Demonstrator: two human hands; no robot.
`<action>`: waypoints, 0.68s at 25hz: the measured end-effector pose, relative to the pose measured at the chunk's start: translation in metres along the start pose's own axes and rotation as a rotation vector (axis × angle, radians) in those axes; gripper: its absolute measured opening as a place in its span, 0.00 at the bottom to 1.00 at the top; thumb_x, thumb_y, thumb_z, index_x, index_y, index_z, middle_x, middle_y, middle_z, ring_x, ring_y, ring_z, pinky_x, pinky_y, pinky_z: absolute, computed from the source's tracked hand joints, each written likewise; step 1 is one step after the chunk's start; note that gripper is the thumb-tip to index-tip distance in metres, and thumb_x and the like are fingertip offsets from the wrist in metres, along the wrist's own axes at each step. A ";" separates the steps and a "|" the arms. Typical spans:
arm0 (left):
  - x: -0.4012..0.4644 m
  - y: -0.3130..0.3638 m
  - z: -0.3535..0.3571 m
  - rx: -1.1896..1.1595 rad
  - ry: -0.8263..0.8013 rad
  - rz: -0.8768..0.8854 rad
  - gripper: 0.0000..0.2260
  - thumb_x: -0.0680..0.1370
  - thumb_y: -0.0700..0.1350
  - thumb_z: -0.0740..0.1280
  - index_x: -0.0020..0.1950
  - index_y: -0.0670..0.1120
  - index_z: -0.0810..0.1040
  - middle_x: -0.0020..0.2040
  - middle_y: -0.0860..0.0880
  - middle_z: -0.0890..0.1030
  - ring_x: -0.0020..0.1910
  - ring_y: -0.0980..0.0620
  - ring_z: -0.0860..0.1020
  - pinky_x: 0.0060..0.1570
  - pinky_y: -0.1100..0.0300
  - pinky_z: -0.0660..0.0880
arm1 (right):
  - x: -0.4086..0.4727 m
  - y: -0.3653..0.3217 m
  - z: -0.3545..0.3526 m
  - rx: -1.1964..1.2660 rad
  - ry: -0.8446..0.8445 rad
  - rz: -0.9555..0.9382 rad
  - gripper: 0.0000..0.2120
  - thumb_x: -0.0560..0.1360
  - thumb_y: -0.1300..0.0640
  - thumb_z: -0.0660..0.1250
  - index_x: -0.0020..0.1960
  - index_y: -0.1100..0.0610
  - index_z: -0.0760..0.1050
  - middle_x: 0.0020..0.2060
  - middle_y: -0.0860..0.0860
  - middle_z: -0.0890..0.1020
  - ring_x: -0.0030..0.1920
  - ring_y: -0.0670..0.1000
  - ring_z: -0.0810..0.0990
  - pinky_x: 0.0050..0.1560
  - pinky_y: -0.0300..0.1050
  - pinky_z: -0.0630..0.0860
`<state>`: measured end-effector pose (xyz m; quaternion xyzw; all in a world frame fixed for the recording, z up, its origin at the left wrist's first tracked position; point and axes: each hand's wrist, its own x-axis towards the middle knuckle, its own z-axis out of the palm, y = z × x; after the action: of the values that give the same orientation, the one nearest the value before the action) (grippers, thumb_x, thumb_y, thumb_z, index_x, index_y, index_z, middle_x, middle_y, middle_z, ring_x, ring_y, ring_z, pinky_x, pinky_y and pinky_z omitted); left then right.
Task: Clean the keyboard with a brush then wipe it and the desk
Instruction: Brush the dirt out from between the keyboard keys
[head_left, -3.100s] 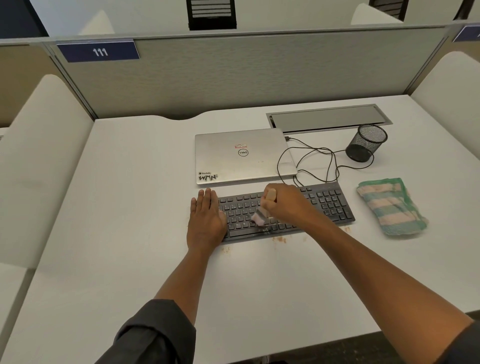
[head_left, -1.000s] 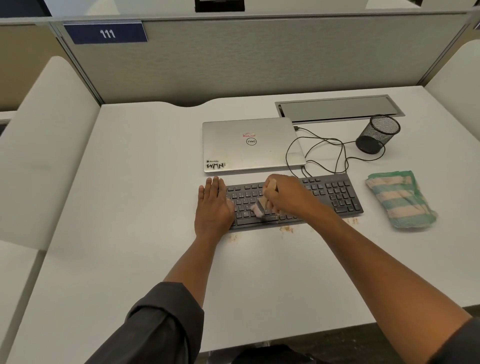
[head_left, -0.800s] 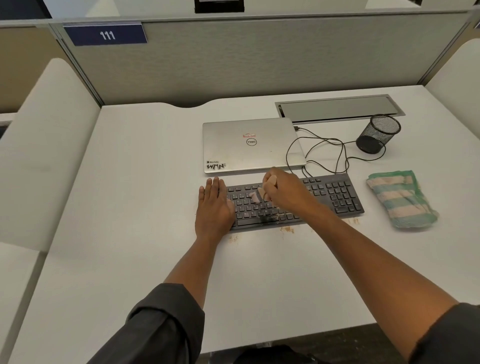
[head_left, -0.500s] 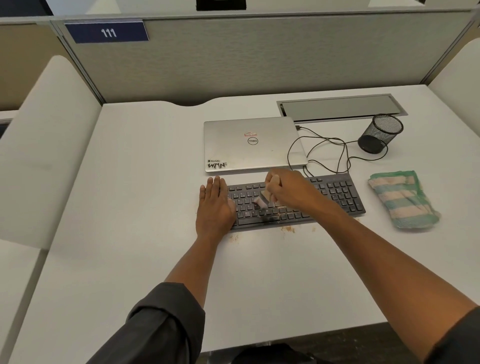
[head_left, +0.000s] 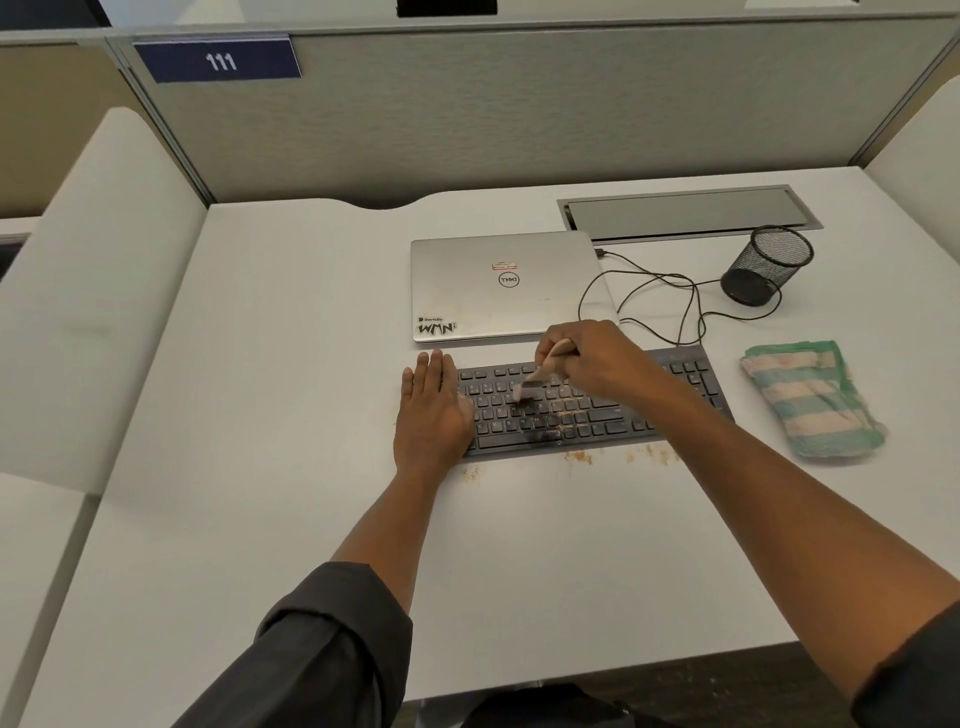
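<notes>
A dark keyboard (head_left: 587, 415) lies on the white desk (head_left: 291, 364), with brownish crumbs on its lower keys and on the desk along its front edge. My right hand (head_left: 592, 358) grips a small wooden-handled brush (head_left: 535, 379), whose pale bristles touch the upper-middle keys. My left hand (head_left: 431, 410) lies flat, fingers straight, on the keyboard's left end. A folded green and pink striped cloth (head_left: 813, 397) sits on the desk to the right of the keyboard.
A closed silver laptop (head_left: 506, 286) lies just behind the keyboard, with black cables (head_left: 675, 296) looping to its right. A black mesh pen cup (head_left: 769, 265) stands at the back right, near a grey cable hatch (head_left: 685, 210). Grey partitions enclose the desk.
My right hand has moved the brush back and forth over the middle keys; now the bristles sit higher on the rows. My left hand has stayed on the keyboard's left end.
</notes>
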<state>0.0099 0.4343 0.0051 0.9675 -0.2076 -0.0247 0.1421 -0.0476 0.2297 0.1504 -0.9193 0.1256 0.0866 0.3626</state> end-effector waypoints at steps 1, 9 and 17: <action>0.000 0.000 0.000 0.001 -0.001 -0.001 0.32 0.78 0.50 0.46 0.82 0.39 0.55 0.82 0.41 0.56 0.82 0.45 0.50 0.81 0.50 0.42 | -0.003 0.001 0.001 0.038 -0.032 -0.005 0.10 0.76 0.65 0.66 0.46 0.53 0.82 0.34 0.48 0.81 0.34 0.45 0.76 0.34 0.39 0.72; -0.001 0.000 -0.001 -0.003 0.008 0.000 0.32 0.78 0.50 0.46 0.82 0.39 0.56 0.82 0.41 0.56 0.82 0.45 0.50 0.81 0.49 0.43 | 0.000 0.010 -0.010 -0.117 0.212 0.042 0.06 0.78 0.61 0.65 0.47 0.55 0.80 0.39 0.48 0.82 0.36 0.41 0.77 0.31 0.34 0.68; -0.001 0.000 0.000 -0.013 0.012 -0.005 0.32 0.78 0.50 0.46 0.82 0.39 0.56 0.82 0.41 0.56 0.82 0.45 0.50 0.81 0.50 0.42 | 0.002 0.007 -0.015 -0.341 0.095 0.003 0.10 0.78 0.61 0.61 0.49 0.63 0.81 0.46 0.56 0.84 0.47 0.55 0.81 0.48 0.48 0.78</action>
<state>0.0090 0.4348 0.0054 0.9672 -0.2045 -0.0208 0.1496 -0.0470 0.2146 0.1564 -0.9704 0.1273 0.0637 0.1950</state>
